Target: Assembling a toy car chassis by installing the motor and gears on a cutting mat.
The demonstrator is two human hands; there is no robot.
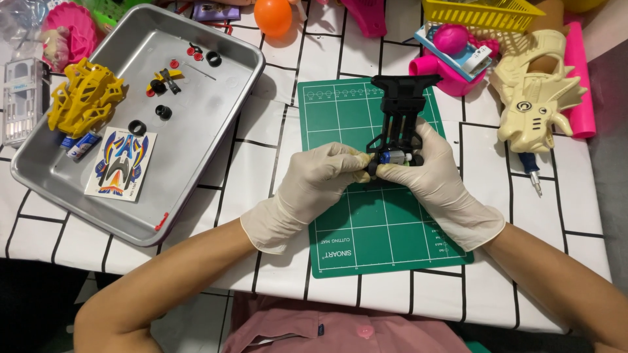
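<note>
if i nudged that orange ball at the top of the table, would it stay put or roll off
The orange ball looks round and smooth, so it would probably roll at a light push. It sits on the flat checked tablecloth among toys, which might stop it soon. It looks like hollow plastic, so likely light; I cannot tell for sure.

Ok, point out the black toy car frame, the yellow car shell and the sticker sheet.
black toy car frame point(400, 104): head view, on its upper middle bars.
yellow car shell point(85, 97): head view, on its centre, in the metal tray.
sticker sheet point(121, 163): head view, on its printed middle.
</note>
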